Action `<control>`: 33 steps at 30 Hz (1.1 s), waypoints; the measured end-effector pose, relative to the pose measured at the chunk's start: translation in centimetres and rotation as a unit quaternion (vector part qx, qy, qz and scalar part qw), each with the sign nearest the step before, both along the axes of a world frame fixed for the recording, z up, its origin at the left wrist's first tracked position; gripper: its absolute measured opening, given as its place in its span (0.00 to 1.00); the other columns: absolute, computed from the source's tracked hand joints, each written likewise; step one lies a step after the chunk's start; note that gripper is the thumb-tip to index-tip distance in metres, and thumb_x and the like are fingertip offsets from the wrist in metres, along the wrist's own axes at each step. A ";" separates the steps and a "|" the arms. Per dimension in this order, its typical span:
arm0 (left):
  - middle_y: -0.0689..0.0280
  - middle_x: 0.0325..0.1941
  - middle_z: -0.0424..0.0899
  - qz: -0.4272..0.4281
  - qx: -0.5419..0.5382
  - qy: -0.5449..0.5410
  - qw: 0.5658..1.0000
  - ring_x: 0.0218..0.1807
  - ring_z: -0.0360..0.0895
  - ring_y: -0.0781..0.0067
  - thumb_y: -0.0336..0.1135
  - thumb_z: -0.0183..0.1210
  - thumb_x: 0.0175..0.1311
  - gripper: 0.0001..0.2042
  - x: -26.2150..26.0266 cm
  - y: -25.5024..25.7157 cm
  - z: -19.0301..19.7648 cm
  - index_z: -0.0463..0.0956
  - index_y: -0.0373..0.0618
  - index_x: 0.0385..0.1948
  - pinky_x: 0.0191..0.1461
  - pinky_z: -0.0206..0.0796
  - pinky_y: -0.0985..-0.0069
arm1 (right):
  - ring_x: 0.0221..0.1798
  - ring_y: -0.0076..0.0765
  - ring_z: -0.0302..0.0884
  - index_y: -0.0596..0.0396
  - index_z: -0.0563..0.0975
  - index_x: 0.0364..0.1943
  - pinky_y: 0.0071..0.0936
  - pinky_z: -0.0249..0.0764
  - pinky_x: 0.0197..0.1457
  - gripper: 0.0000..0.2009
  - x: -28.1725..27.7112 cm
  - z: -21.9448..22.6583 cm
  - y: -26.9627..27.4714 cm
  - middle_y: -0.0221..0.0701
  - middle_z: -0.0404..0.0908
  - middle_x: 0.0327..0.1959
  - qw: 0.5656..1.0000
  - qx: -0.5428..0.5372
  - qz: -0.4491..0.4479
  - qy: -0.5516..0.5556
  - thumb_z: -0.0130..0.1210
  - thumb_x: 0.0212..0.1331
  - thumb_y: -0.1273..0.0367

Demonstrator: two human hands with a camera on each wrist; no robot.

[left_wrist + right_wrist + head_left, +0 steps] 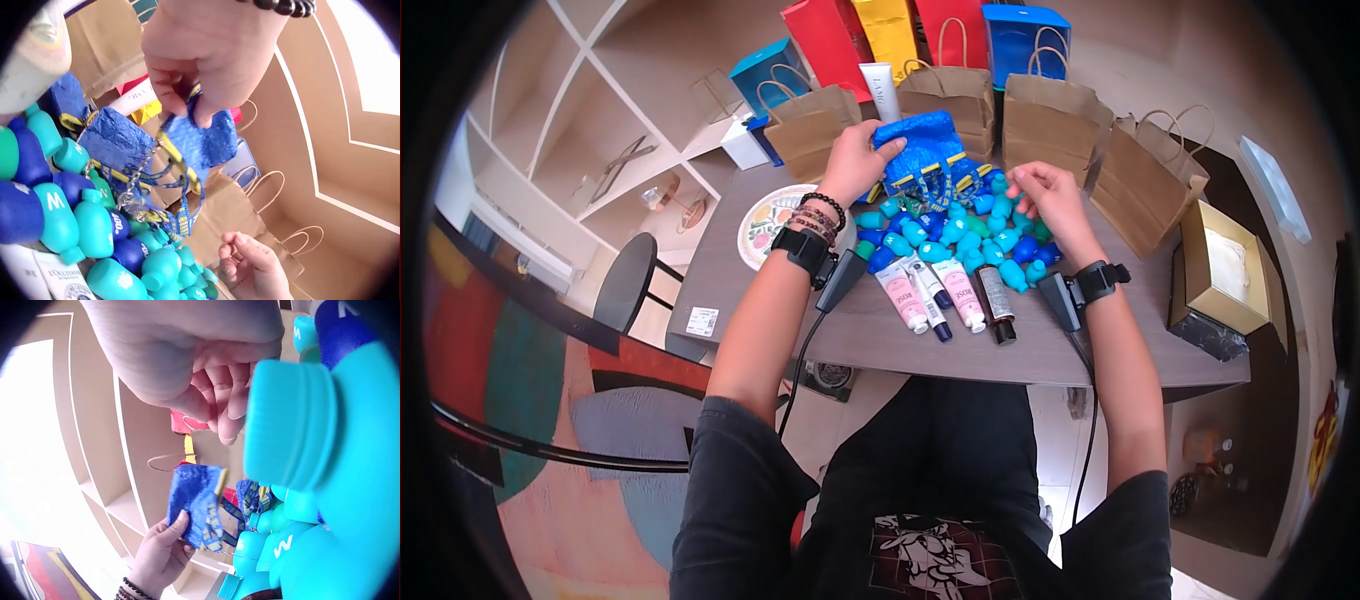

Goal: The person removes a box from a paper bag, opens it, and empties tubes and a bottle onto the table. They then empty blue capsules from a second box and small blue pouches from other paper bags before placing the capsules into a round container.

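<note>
My left hand (pixel 858 165) pinches a small blue woven tote bag (pixel 918 140) with yellow trim, lifted upside down with its patterned straps hanging. In the left wrist view, another small blue bag (pixel 115 137) and a silver chain (pixel 133 184) lie below it among the bottles. My right hand (pixel 1052 195) hovers over the right side of the pile, fingers loosely curled around nothing. Beneath both hands spreads a heap of small turquoise and dark blue bottles (pixel 930 252). In front of them lie pink-and-white cream tubes (pixel 900 297) and a dark brown bottle (pixel 997 305).
Brown paper bags (pixel 1055 125) stand along the table's back, with red, yellow and blue bags (pixel 1025 50) behind. A white tube (pixel 880 90) stands upright near my left hand. A patterned plate (pixel 758 240) sits left; an opened box (pixel 1225 265) is at the right edge.
</note>
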State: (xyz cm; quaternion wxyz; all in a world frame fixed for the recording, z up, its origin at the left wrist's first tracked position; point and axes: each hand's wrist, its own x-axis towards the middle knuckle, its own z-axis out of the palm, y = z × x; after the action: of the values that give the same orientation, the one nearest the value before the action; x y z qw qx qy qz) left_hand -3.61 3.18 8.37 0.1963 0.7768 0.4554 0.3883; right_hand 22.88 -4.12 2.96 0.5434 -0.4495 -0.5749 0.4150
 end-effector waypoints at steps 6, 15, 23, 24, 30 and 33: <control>0.46 0.49 0.70 0.076 0.153 0.186 0.968 0.53 0.68 0.48 0.53 0.63 0.50 0.34 -2.9 -1.7 0.7 0.65 0.34 0.51 0.56 0.62 0.62 | 0.20 0.16 0.69 0.58 0.77 0.34 0.13 0.64 0.22 0.09 0.3 -0.1 0.1 0.25 0.78 0.24 1.000 -0.015 -0.012 -0.003 0.49 0.61 0.67; 0.45 0.46 0.73 0.229 0.025 0.270 0.935 0.50 0.72 0.47 0.51 0.57 0.56 0.28 -17.4 -5.6 -1.2 0.68 0.32 0.47 0.54 0.64 0.63 | 0.21 0.16 0.69 0.56 0.77 0.33 0.13 0.64 0.22 0.08 0.9 -0.1 0.1 0.25 0.77 0.24 0.999 -0.028 0.001 -0.036 0.50 0.60 0.67; 0.60 0.33 0.80 0.164 -0.266 0.032 0.949 0.36 0.76 0.73 0.52 0.51 0.61 0.26 -21.1 -6.7 -3.2 0.72 0.31 0.43 0.40 0.69 0.76 | 0.24 0.17 0.71 0.57 0.76 0.32 0.15 0.67 0.25 0.08 -0.6 5.5 0.6 0.25 0.77 0.25 0.983 -0.024 0.017 -0.183 0.51 0.60 0.67; 0.61 0.35 0.79 0.181 -0.283 -0.010 0.942 0.37 0.75 0.75 0.52 0.52 0.61 0.25 -21.1 -6.4 -3.4 0.72 0.33 0.43 0.40 0.68 0.77 | 0.26 0.19 0.73 0.57 0.76 0.33 0.17 0.69 0.26 0.09 -1.8 6.1 0.9 0.26 0.77 0.25 0.980 -0.025 0.043 -0.193 0.51 0.59 0.66; 0.63 0.37 0.79 0.198 -0.313 -0.110 0.922 0.38 0.75 0.75 0.51 0.53 0.60 0.23 -21.3 -4.6 -4.5 0.71 0.36 0.43 0.41 0.68 0.77 | 0.22 0.26 0.77 0.62 0.76 0.32 0.23 0.75 0.24 0.19 -13.3 7.7 0.6 0.33 0.77 0.22 0.925 -0.059 0.146 -0.347 0.52 0.59 0.55; 0.64 0.37 0.79 0.206 -0.316 -0.144 0.915 0.39 0.75 0.75 0.50 0.55 0.59 0.23 -22.2 -3.8 -5.3 0.71 0.36 0.42 0.41 0.68 0.77 | 0.21 0.29 0.77 0.65 0.76 0.34 0.25 0.75 0.22 0.25 -17.0 5.8 2.0 0.36 0.77 0.21 0.894 -0.040 0.185 -0.407 0.50 0.59 0.51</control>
State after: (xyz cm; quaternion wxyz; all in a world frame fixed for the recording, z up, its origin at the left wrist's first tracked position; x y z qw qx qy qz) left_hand -25.76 -0.67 3.11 0.4108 0.4987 0.6713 0.3632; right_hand 5.87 -2.08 8.73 0.1569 -0.4854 -0.8016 0.3118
